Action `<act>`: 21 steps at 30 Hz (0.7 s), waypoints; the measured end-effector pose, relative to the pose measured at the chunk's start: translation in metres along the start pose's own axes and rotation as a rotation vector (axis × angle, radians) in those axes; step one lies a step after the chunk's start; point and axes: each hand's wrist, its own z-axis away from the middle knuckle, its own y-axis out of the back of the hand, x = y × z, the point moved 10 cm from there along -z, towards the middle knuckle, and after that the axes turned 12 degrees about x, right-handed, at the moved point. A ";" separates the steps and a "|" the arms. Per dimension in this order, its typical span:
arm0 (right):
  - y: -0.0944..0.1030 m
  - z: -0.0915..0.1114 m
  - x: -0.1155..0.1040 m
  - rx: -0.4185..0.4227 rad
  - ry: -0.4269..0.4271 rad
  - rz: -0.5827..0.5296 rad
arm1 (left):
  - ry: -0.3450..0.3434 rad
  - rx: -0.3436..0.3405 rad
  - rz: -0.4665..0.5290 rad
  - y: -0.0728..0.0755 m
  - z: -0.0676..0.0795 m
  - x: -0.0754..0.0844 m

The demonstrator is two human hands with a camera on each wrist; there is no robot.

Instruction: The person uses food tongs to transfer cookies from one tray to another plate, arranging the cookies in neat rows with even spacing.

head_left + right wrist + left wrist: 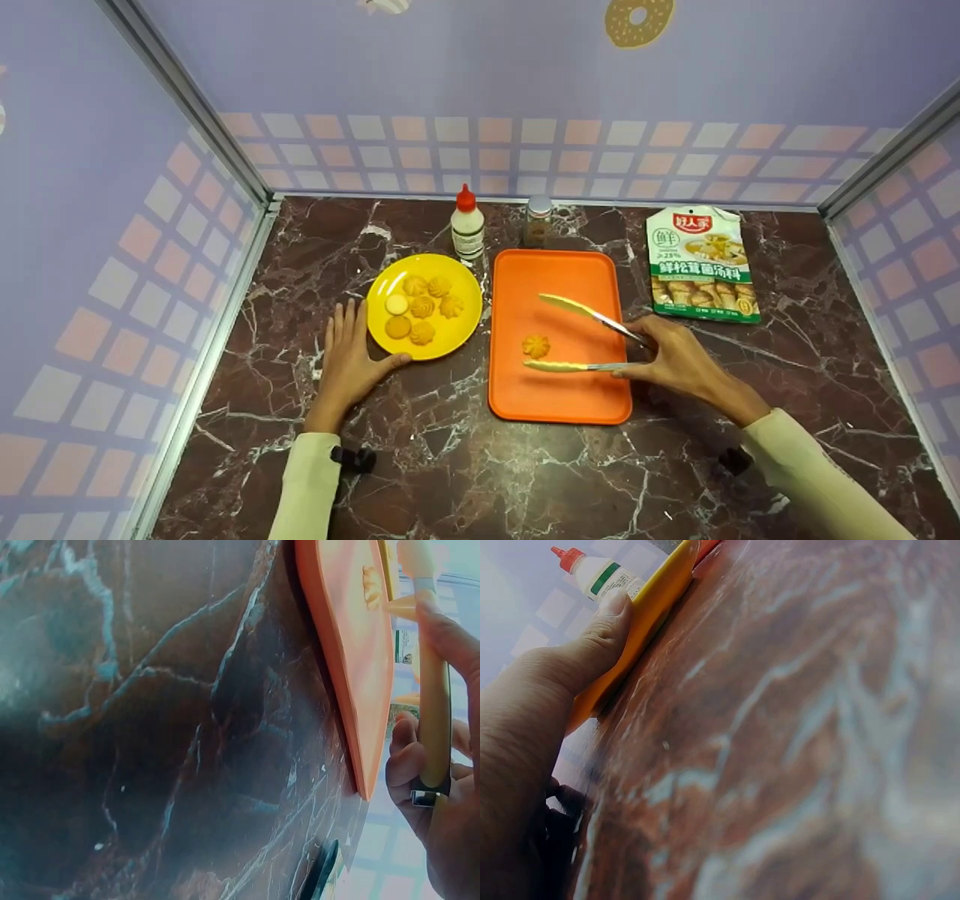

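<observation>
My right hand (675, 358) grips a pair of tongs (609, 324) with yellow tips and metal arms. The arms are spread apart over the orange tray (555, 401). One flower-shaped cookie (535, 346) lies on the tray, between the tong tips in the head view and nearer the lower one. At the left, my left hand (349, 367) lies beside a yellow plate (461, 334), fingers straight along its left edge. The thumb (607, 626) is at the plate's rim. Several piped cookies (422, 306) and two smooth round ones, one pale (397, 304), sit on the plate.
A white squeeze bottle (468, 232) with a red cap stands behind the plate. Next to it is a small jar (538, 221) with a grey lid. A green-and-white food packet (705, 266) lies right of the tray. Patterned walls (480, 154) enclose the marbled table (465, 465).
</observation>
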 end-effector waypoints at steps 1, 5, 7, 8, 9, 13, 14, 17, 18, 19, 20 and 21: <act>0.001 0.000 0.000 0.002 0.003 0.009 | 0.000 0.000 -0.001 0.000 0.000 0.000; 0.002 0.002 0.003 0.004 0.002 0.060 | -0.002 0.001 0.000 0.000 0.000 0.000; 0.004 0.003 0.004 0.013 0.004 0.078 | -0.003 0.001 0.000 0.000 0.000 0.000; 0.004 0.003 0.005 0.017 0.005 0.082 | -0.003 0.001 0.000 -0.001 0.000 -0.001; 0.005 0.003 0.005 0.024 0.008 0.085 | -0.003 0.000 -0.001 -0.001 0.000 -0.001; 0.008 0.004 0.006 0.053 0.031 0.085 | 0.000 -0.003 -0.003 -0.001 0.000 -0.002; 0.008 0.004 0.005 0.058 0.037 0.083 | 0.001 -0.004 -0.005 -0.001 0.000 -0.002; 0.009 0.005 0.004 0.066 0.051 0.083 | 0.002 -0.005 -0.005 -0.001 0.000 -0.002; 0.009 0.005 0.003 0.067 0.056 0.084 | 0.002 -0.005 -0.005 -0.001 0.000 -0.002; 0.009 0.006 0.003 0.067 0.061 0.083 | 0.002 -0.005 -0.005 -0.001 0.000 -0.002; 0.008 0.006 0.003 0.068 0.066 0.081 | 0.001 -0.004 -0.004 -0.001 0.000 -0.002; 0.008 0.007 0.002 0.068 0.071 0.078 | 0.000 -0.003 -0.003 -0.001 0.000 -0.001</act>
